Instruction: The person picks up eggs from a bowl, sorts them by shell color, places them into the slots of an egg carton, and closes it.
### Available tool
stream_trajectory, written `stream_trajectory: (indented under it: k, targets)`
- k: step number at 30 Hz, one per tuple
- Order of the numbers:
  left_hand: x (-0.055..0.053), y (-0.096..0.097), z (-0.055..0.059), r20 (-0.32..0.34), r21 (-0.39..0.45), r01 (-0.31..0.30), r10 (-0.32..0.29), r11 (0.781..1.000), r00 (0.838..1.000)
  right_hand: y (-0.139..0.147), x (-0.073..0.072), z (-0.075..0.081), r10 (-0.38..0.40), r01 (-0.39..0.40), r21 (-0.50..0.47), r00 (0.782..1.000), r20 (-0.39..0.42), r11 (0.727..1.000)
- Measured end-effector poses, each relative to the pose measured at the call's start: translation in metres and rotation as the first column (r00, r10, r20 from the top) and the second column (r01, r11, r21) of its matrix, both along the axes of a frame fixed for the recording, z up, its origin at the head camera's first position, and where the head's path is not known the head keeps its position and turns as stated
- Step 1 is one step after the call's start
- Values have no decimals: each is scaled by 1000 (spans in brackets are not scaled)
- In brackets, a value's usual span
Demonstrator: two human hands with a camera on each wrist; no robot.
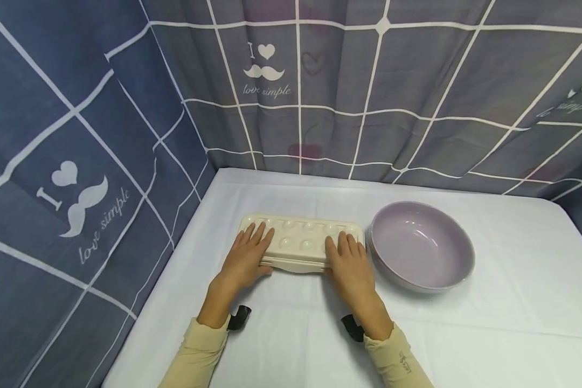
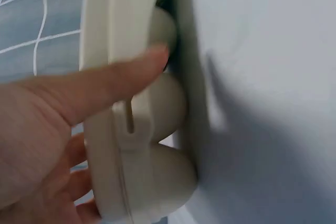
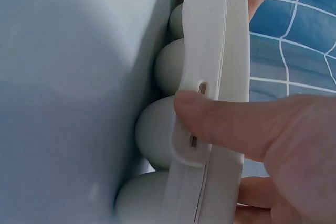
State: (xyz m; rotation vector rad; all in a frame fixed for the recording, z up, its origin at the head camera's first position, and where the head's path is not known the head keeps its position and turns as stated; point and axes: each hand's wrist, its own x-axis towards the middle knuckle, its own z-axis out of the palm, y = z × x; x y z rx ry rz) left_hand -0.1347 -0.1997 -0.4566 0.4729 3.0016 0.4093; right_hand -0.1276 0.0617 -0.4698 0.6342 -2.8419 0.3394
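A cream plastic egg box [image 1: 296, 253], its dimpled lid down, lies on the white table. My left hand [image 1: 243, 260] grips its left end, fingers spread over the lid and thumb [image 2: 131, 80] down the front side. The right hand [image 1: 352, 269] holds the other end the same way, with its thumb [image 3: 210, 119] on the slotted front flap [image 3: 202, 40]. Rounded egg cups [image 2: 170, 171] bulge below the rim near the tabletop. The inside of the box is hidden.
A round mauve bowl [image 1: 419, 248] stands just right of the box, with nothing seen in it. A white cloth [image 1: 514, 302] covers the table. Blue-grey checked curtains [image 1: 417, 81] hang behind and to the left.
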Motion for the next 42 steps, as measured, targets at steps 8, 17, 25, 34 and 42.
stream_trajectory:
  k: [8,17,25,34,42]
  targets:
    - [-3,3,-3,-151,-18,-59,56,998,987,-8,-3,-1,-10,26,116,991,-133,993]
    - [0,8,-3,-274,-38,-70,57,997,960,-19,-1,-12,-22,109,147,868,-497,983]
    - [2,18,-3,-388,-103,-123,74,987,919,-25,1,-13,-49,177,172,822,-567,969]
    - [4,31,2,-422,-147,-130,57,980,905,-18,8,0,-34,112,212,939,-343,971]
    - [0,43,26,-80,-87,-126,119,988,990,-10,7,29,15,-21,-27,982,-189,999]
